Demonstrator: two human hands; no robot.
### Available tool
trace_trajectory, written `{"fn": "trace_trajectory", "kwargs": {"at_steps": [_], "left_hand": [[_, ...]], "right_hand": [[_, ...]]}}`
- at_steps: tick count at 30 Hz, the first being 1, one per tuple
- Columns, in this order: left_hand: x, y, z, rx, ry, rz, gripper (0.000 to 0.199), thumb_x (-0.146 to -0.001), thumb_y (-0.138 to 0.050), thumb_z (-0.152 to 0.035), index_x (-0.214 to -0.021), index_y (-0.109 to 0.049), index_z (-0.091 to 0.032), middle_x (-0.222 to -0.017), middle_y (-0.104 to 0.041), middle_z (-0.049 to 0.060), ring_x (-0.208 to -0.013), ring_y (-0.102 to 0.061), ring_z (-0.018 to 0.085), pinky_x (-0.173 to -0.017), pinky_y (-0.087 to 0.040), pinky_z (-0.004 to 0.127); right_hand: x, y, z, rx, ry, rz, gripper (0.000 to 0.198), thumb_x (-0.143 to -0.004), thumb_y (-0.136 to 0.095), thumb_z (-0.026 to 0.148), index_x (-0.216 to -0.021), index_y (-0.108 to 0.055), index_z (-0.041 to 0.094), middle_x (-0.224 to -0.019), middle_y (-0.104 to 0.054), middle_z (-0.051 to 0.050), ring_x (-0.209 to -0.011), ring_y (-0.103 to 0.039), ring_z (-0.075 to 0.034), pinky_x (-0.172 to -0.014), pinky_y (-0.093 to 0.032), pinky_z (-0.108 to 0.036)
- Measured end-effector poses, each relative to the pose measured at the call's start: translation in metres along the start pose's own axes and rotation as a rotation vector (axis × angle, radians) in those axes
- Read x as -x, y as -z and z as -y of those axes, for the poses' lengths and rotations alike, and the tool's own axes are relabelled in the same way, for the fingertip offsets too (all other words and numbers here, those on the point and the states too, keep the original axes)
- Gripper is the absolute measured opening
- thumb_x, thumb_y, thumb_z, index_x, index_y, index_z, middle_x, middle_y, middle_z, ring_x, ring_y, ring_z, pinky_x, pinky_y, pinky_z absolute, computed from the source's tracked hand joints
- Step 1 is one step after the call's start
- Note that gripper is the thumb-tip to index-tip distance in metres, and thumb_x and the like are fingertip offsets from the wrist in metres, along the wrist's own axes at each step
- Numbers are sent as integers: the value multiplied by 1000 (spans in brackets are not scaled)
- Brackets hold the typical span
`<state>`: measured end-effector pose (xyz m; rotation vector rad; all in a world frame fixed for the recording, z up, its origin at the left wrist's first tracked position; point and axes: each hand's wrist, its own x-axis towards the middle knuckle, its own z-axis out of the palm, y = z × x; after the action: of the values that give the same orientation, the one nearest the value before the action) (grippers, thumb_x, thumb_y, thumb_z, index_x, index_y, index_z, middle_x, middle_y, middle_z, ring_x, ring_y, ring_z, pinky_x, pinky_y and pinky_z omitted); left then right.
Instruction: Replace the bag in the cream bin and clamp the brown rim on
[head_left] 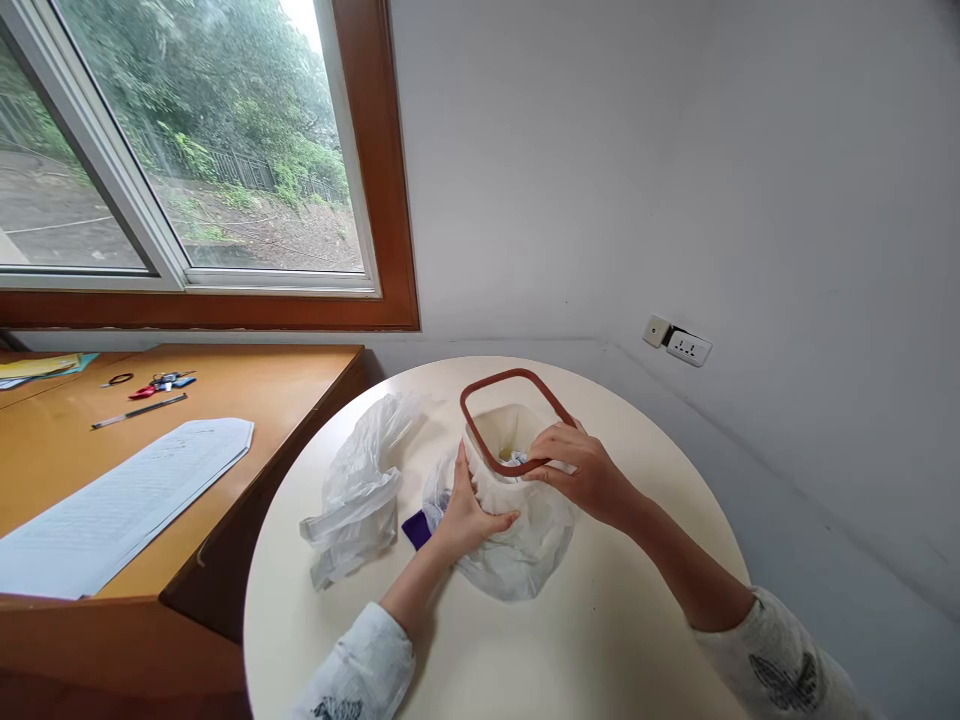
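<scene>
A small cream trash bin [495, 425] stands on the round table, with a thin white plastic bag [517, 560] draped down around its outside. Some crumpled light bits lie inside the bin. My right hand [581, 470] pinches a brown rounded-square rim ring [517, 372], which sits tilted above the bin's mouth, its near side lower. My left hand [465, 515] grips the near left side of the bin through the bag, thumb and fingers spread around it. The bin's lower part is hidden by the bag and my hand.
Left of the bin lies another crumpled clear plastic bag [356, 490], near a purple piece [416, 530]. On the wooden desk [300, 380] are papers [135, 500], a pen [139, 411] and keys [169, 381]. A wall with a socket [688, 347] borders the round table [525, 670].
</scene>
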<state>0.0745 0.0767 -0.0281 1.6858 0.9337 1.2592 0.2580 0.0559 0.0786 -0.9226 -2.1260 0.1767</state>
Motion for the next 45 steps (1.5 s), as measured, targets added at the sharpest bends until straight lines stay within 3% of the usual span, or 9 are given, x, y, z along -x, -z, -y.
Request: {"fn": "trace_trajectory", "kwargs": {"at_steps": [5,14,23,28,36,45], "left_hand": [[0,0,0,-23,11,-1,116,-55,-74,-23,-140,4,-24,-146,-14,12,-133,-19,26,-109,-19,39],[0,0,0,8,9,11,113,-55,-75,-24,-140,0,-24,-146,-17,11,-133,-19,26,-109,-17,39],[0,7,1,-60,52,-7,107,-60,-73,-25,-141,-2,-24,-147,-16,10,-135,-15,26,-111,-12,41],[-1,12,0,-86,69,-6,103,-64,-70,-28,-141,-2,-27,-147,-15,9,-134,-17,27,-109,-17,44],[-2,15,-4,-96,67,-20,103,-64,-71,-32,-141,-2,-27,-148,-12,9,-136,-10,26,-110,-15,43],[-4,17,6,-9,26,-65,108,-61,-75,-34,-140,-3,-29,-146,-15,11,-136,-12,27,-109,-16,44]], "right_hand": [[-3,3,4,7,8,-60,6,-78,-61,22,-73,-62,20,-72,-64,-2,-74,-57,-16,-75,-43,-34],[-1,9,1,-12,4,-126,6,-78,-61,21,-73,-63,21,-75,-63,-3,-77,-57,-17,-75,-45,-34],[18,25,-17,73,-126,-278,8,-79,-60,29,-78,-62,21,-81,-65,-5,-85,-59,-21,-81,-45,-39],[46,32,-33,107,-274,-348,9,-79,-59,31,-81,-61,22,-84,-65,-5,-87,-59,-21,-81,-46,-38],[106,30,-63,160,-470,-294,23,-80,-56,41,-91,-60,22,-94,-64,-7,-90,-60,-24,-77,-49,-41],[164,4,-82,175,-603,-32,24,-83,-49,41,-88,-64,23,-103,-63,-8,-96,-59,-25,-83,-47,-44]]}}
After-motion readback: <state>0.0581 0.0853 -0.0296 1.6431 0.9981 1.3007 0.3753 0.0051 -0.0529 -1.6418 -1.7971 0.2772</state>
